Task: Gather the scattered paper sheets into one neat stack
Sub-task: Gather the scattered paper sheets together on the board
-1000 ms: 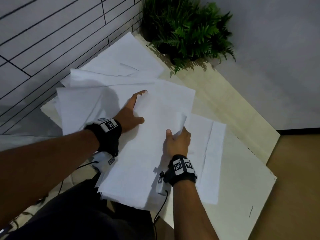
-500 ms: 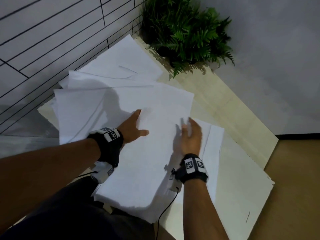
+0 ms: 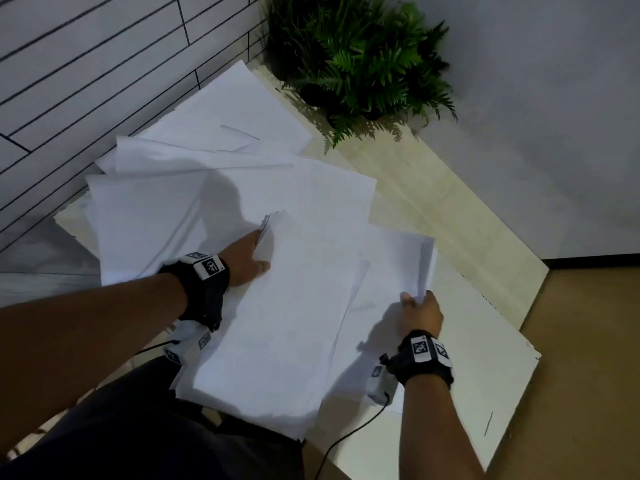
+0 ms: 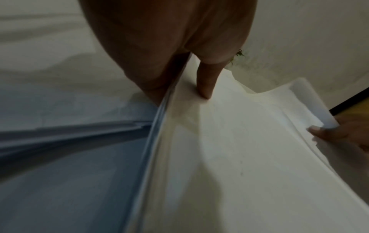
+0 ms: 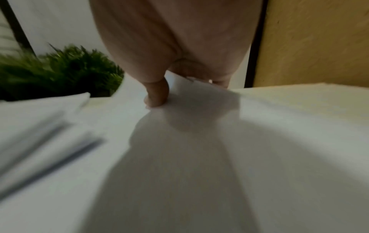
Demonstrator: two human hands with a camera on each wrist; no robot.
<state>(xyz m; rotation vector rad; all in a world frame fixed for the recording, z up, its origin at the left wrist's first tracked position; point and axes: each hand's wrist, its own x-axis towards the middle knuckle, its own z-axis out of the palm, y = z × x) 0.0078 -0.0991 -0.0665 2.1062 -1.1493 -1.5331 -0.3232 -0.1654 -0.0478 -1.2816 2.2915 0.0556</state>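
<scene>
Head view: paper sheets (image 3: 207, 202) fanned across desk (image 3: 450, 209), far-left corner to near edge; left hand (image 3: 247, 259) pinches gathered stack (image 3: 277, 323), right hand (image 3: 420, 313) pinches sheet edge. Left wrist: thumb (image 4: 206, 82) atop stack. Right wrist: thumb (image 5: 156, 93) pinching sheet.

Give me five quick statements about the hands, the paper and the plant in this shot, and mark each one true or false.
1. The right hand pinches the edge of a sheet at the right side of the pile. True.
2. The left hand hangs free above the table, holding nothing. False: it holds the gathered stack by its left edge, with the thumb on top.
3. The fern stands at the far corner of the table. True.
4. All the paper already lies in one neat stack. False: loose sheets are still fanned out toward the wall.
5. The fern sits on top of the loose sheets. False: it stands beside them.
</scene>
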